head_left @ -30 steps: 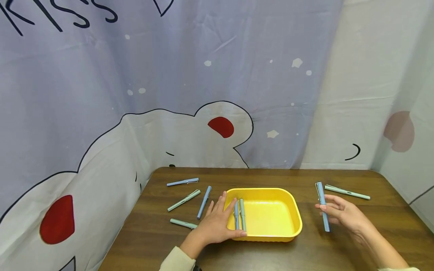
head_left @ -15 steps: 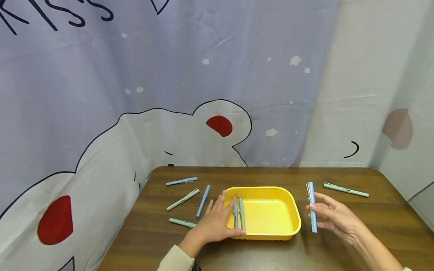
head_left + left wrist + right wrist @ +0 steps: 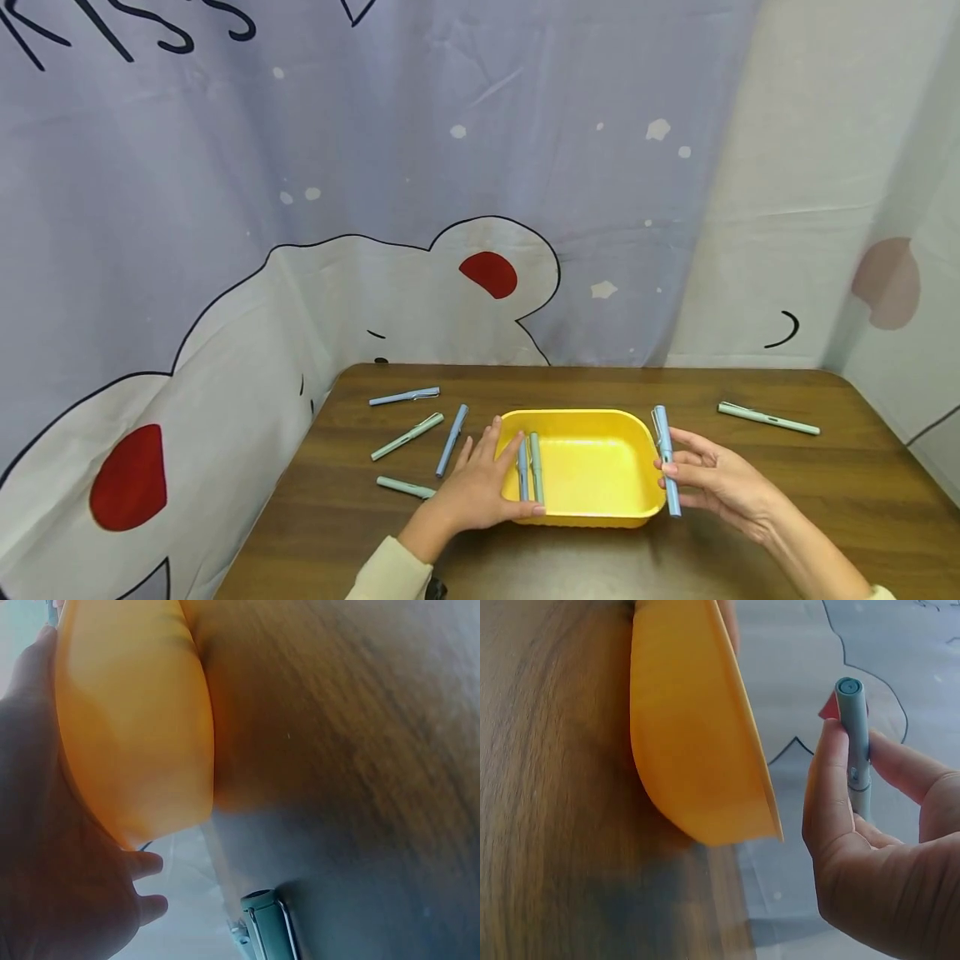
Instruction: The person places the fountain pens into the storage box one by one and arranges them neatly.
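My right hand pinches a blue pen between thumb and fingers, nearly upright beside the right rim of a yellow tray. In the right wrist view the pen's round end points up toward the camera, apart from the tray's outer wall. My left hand rests on the tray's left side, fingers spread and the thumb along the front rim. Inside the tray, a blue pen and a green pen lie side by side near that hand.
Left of the tray lie two more blue pens and two green ones on the wooden table. Another green pen lies at the back right. A printed curtain hangs behind the table.
My right hand has carried the blue pen leftward, from near the green pen at the back right to the tray's right rim. My left hand stays on the tray.
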Motion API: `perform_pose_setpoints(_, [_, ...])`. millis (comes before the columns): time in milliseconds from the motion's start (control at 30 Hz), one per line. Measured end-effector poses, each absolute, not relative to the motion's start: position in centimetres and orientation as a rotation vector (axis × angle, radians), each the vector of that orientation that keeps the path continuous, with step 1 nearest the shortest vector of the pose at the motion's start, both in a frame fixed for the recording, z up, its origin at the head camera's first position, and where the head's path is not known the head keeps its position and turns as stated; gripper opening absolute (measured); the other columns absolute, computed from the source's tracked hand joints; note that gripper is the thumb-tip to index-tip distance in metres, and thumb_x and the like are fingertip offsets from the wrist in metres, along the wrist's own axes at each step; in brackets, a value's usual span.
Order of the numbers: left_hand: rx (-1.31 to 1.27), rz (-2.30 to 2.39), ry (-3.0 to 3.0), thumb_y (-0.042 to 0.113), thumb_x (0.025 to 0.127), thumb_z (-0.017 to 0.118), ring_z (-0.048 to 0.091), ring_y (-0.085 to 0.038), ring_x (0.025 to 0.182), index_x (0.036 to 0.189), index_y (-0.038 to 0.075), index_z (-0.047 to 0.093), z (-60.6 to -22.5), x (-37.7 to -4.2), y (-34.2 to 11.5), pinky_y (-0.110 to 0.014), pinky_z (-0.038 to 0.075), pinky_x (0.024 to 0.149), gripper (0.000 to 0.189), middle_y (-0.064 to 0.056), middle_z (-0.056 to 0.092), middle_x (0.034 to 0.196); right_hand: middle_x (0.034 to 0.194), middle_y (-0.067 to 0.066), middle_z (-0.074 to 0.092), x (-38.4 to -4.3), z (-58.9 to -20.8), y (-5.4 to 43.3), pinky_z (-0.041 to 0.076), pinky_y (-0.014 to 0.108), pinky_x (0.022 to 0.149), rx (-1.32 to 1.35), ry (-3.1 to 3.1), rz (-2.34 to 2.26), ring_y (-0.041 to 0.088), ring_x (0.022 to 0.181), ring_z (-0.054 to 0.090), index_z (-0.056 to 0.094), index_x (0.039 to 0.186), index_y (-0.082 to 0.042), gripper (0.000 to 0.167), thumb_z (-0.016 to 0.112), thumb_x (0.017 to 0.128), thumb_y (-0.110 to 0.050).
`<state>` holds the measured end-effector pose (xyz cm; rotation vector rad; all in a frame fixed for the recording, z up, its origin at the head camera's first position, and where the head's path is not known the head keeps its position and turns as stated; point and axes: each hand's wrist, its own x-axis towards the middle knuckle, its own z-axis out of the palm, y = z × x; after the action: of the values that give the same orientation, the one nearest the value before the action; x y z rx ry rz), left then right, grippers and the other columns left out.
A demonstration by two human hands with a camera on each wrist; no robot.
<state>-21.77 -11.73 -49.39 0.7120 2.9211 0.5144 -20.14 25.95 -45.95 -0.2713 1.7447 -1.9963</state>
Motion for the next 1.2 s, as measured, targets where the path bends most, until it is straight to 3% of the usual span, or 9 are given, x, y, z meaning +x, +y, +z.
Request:
perform_pose_setpoints(300, [0.704, 0.527, 2.907, 0.080, 0.081, 0.060, 0.009, -0.032, 0.156, 0.164, 0.022, 0.018, -49.2, -21.7, -11.7, -0.060, 0.008, 0.123, 0.109, -0.017, -0.001, 0.170, 0.109, 0.007, 0.065, -20.7, -45.6, 23.7, 0.059, 0.049, 0.087, -0.233, 1.785, -1.951, 0.023, 0.098, 0.069, 0.000, 0.160, 0.004, 0.085, 0.061, 0.101, -0.008])
perform_pose_setpoints(500, [0.716, 0.516, 2.908, 0.080, 0.082, 0.060, 0.009, -0.032, 0.156, 0.164, 0.022, 0.018, -49.2, -21.7, -11.6, -0.060, 0.009, 0.123, 0.109, -0.017, -0.001, 0.170, 0.114, 0.010, 0.063, -21.0, -45.4, 22.5, 0.061, 0.041, 0.081, -0.202, 1.812, -1.913, 0.025, 0.099, 0.068, 0.003, 0.161, 0.001, 0.086, 0.063, 0.100, -0.013])
perform_pose_setpoints(1000, [0.711, 0.494, 2.916, 0.079, 0.082, 0.060, 0.010, -0.032, 0.156, 0.164, 0.021, 0.020, -49.4, -21.8, -11.7, -0.059, 0.009, 0.123, 0.108, -0.017, 0.000, 0.170, 0.120, 0.019, 0.060, -21.6, -45.7, 20.3, 0.060, 0.042, 0.081, -0.212, 1.790, -1.908, 0.026, 0.100, 0.067, 0.007, 0.160, 0.003, 0.085, 0.064, 0.099, -0.013])
perform_pose_setpoints(1200, [0.713, 0.487, 2.914, 0.081, 0.082, 0.059, 0.009, -0.032, 0.156, 0.164, 0.021, 0.019, -49.4, -21.9, -11.8, -0.059, 0.009, 0.123, 0.109, -0.017, 0.000, 0.170, 0.111, 0.013, 0.063, -21.8, -45.9, 19.6, 0.061, 0.043, 0.081, -0.231, 1.742, -1.924, 0.025, 0.097, 0.069, 0.007, 0.159, 0.005, 0.086, 0.065, 0.098, -0.009])
